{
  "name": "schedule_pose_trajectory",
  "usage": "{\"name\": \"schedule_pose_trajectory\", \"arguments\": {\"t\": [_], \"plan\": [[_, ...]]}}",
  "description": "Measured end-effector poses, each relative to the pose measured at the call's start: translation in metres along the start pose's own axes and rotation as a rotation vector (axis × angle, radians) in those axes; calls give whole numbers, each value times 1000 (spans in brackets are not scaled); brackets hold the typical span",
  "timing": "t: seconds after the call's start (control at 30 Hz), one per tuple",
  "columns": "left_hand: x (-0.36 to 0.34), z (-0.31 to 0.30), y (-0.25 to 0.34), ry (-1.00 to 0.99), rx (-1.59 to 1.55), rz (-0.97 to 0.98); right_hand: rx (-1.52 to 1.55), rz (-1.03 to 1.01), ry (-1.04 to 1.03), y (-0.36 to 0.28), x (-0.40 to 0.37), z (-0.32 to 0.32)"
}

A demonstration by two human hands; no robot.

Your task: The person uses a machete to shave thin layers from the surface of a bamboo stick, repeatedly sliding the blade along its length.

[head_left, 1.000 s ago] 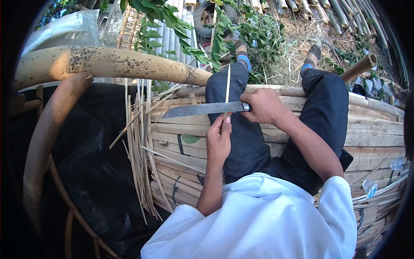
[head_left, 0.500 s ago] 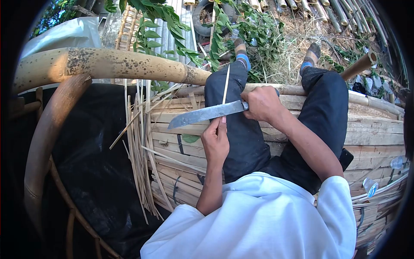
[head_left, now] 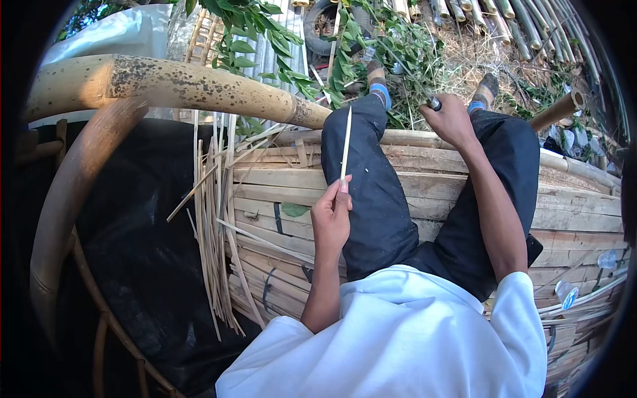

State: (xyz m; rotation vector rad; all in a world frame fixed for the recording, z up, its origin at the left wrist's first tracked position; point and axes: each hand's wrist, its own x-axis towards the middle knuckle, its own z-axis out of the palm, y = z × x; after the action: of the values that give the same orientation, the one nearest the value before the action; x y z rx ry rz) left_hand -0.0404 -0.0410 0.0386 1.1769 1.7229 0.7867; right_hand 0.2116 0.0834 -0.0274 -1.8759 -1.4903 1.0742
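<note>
My left hand pinches the lower end of a thin, pale bamboo strip, which points away from me over my left thigh. In my right hand, closed above the gap between my knees, is the knife, its dark handle end showing past the fingers. The blade cannot be made out from this angle. The hands are apart, and the knife does not touch the strip.
I sit on a bamboo slat platform. Loose thin strips lie to the left beside black sheeting. A thick bamboo pole crosses at upper left. A plastic cup and a phone lie at right.
My right hand has swung the knife off the strip, forward and to the right, and the blade has gone out of sight. The left hand keeps its pinch on the strip.
</note>
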Motion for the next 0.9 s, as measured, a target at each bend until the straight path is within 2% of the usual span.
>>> {"name": "schedule_pose_trajectory", "arguments": {"t": [0.17, 0.2, 0.23, 0.33, 0.47, 0.53, 0.67, 0.9], "plan": [[7, 6, 9, 47, 16, 34, -95, -403, -138, -28, -37, 23], [8, 5, 9, 49, -24, -7, -91, -486, -101, -29, -43, 34], [9, 5, 8, 50, -65, -52, -89, -485, -101, -34, -48, 39], [11, 6, 1, 38, -146, -29, -203, -679, -130, -37, -59, 55], [8, 8, -2, 33, -114, -61, -270, -653, -156, -39, -60, 57], [8, 7, -5, 54, 14, 54, -356, -584, -182, -40, -58, 52], [6, 9, 2, -21, -3, 11, -346, -572, -140, -29, -48, 55], [13, 4, 4, 36, -13, -53, -378, -462, -152, -25, -33, 54]]}}
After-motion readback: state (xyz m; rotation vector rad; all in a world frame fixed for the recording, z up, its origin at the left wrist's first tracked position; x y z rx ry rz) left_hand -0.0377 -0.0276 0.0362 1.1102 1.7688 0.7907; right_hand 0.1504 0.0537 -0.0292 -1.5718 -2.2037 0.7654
